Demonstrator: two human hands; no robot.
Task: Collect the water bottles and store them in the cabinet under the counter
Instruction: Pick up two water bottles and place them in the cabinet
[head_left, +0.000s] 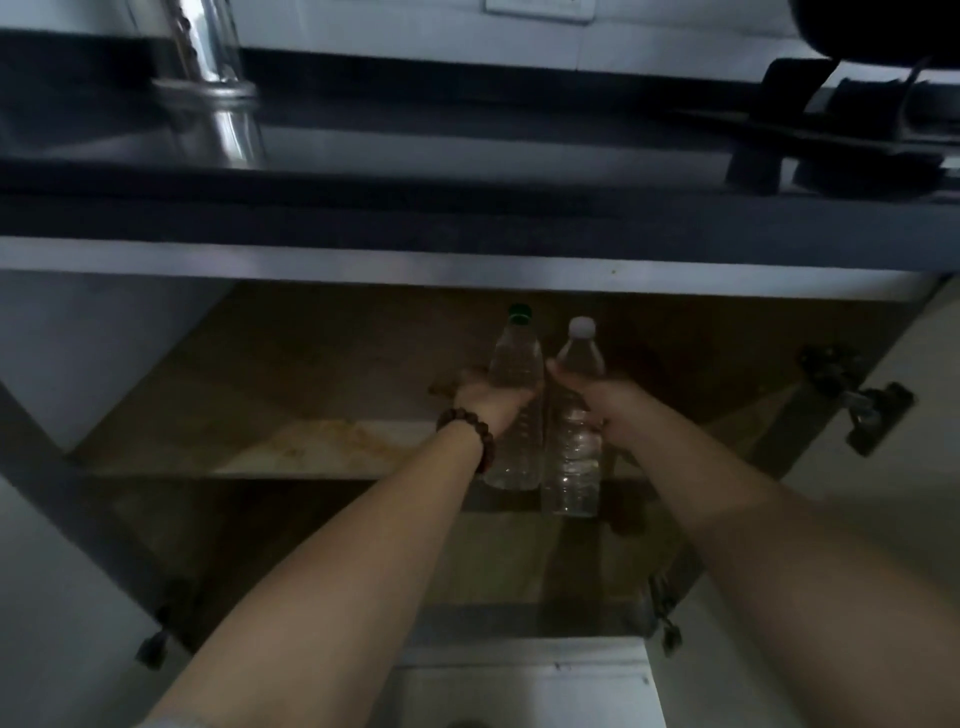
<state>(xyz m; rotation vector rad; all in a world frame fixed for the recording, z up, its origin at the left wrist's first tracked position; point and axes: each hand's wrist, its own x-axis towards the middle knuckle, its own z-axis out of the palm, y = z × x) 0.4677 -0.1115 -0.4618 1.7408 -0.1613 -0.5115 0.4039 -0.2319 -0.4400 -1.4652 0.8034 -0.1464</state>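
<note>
Both arms reach into the open cabinet (311, 364) under the counter. My left hand (491, 397), with a bead bracelet on its wrist, grips a clear water bottle with a green cap (514, 364) around its middle. My right hand (605, 402) grips a second clear bottle with a white cap (579, 353) just to the right. The two bottles stand upright side by side, nearly touching, over the front edge of the cabinet's stained shelf (291, 447). Whether their bases rest on the shelf I cannot tell.
The dark counter edge (467, 218) runs across above the opening. A steel faucet (218, 78) stands at the upper left and a dark appliance (857, 130) at the upper right. Open cabinet doors with hinges (857, 405) flank both sides.
</note>
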